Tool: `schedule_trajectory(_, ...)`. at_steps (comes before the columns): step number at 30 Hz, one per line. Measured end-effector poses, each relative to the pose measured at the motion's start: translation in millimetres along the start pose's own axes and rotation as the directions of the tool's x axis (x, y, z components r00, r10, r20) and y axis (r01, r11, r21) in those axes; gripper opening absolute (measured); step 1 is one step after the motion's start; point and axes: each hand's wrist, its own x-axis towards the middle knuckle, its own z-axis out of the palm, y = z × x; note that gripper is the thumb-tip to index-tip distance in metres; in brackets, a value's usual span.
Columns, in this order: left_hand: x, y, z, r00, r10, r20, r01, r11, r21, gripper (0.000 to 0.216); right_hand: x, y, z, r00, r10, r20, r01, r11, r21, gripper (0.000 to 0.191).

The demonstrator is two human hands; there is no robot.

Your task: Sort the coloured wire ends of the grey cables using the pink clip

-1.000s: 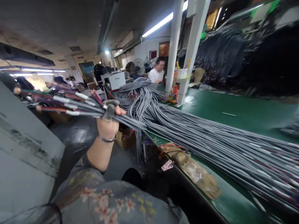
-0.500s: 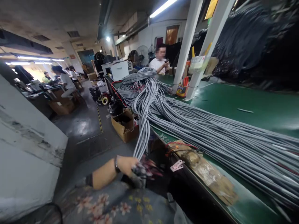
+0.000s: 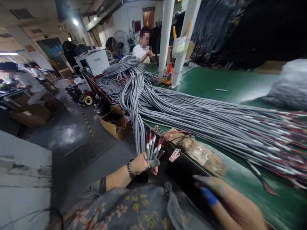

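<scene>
My left hand [image 3: 142, 163], with a dark watch or bracelet on the wrist, is closed around a bunch of grey cables [image 3: 150, 150]. Their ends point up out of the fist, showing white wraps and red and dark stripped wires. From the fist, the cables run up to a large pile of grey cables [image 3: 136, 83] on the bench. My right hand [image 3: 225, 198] is at the lower right, blurred, near the bench edge. Its fingers are stretched forward, with a grey cover on one and blue tape on another. I see nothing held in it.
The green bench [image 3: 203, 78] bears long rows of cables with wired ends at right. A taped cardboard piece [image 3: 203, 156] and pink clip [image 3: 174, 155] are at its edge. An open carton [image 3: 115, 124] stands on the floor. A person [image 3: 141, 51] sits across the bench.
The view has swung right and down. My right hand has come into view at lower right. The cable ends in my left hand now stand upright; before, they were blurred and pointed right.
</scene>
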Motion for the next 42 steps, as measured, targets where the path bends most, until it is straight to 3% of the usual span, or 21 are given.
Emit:
schedule_trajectory(3,-10,-1,-3,0.999,-0.005,-0.039,0.006,1.0,0.028,0.056,17,-5,41,0.964,0.123,0.235,-0.189,0.941,0.28,0.025)
schedule_trajectory(8,-36,3,-14,0.998,-0.011,-0.058,0.017,0.995,0.103,0.052,36,-9,96,0.814,0.292,0.502,-0.567,0.587,0.577,0.048)
schedule_trajectory(11,-41,4,-16,0.998,-0.023,-0.06,0.03,0.993,0.113,0.05,39,-9,117,0.756,0.312,0.576,-0.654,0.389,0.648,0.048)
schedule_trajectory(14,-32,-3,-11,0.998,-0.03,-0.056,0.035,0.995,0.093,0.051,39,-6,130,0.773,0.316,0.55,-0.632,0.295,0.717,0.043)
schedule_trajectory(16,-23,-10,-8,1.0,0.015,-0.025,-0.013,0.996,0.084,0.05,37,-1,129,0.791,0.339,0.509,-0.604,0.302,0.737,0.042)
schedule_trajectory(19,-15,-22,-11,0.988,0.147,-0.046,-0.145,0.988,0.054,0.051,30,10,114,0.821,0.401,0.406,-0.567,0.498,0.656,0.041)
schedule_trajectory(22,-20,-28,-26,0.967,0.218,-0.129,-0.22,0.976,0.002,0.054,18,18,91,0.834,0.411,0.369,-0.552,0.639,0.536,0.043)
schedule_trajectory(26,-39,-26,-54,0.964,0.233,-0.127,-0.237,0.971,-0.016,0.056,-1,27,71,0.829,0.442,0.342,-0.557,0.7,0.446,0.04)
schedule_trajectory(30,-56,-18,-74,0.966,0.249,-0.069,-0.25,0.968,-0.016,0.054,-7,32,69,0.835,0.492,0.248,-0.549,0.708,0.444,0.039)
schedule_trajectory(34,-60,-13,-77,0.978,0.209,-0.029,-0.21,0.977,-0.033,0.046,1,27,75,0.848,0.447,0.284,-0.529,0.713,0.46,0.038)
schedule_trajectory(38,-48,-10,-59,0.977,0.176,0.124,-0.182,0.982,0.043,0.043,11,12,85,0.843,0.389,0.372,-0.535,0.688,0.491,0.04)
schedule_trajectory(42,-23,-10,-28,0.967,0.149,0.208,-0.16,0.986,0.038,0.061,18,2,97,0.779,0.466,0.418,-0.623,0.507,0.596,0.044)
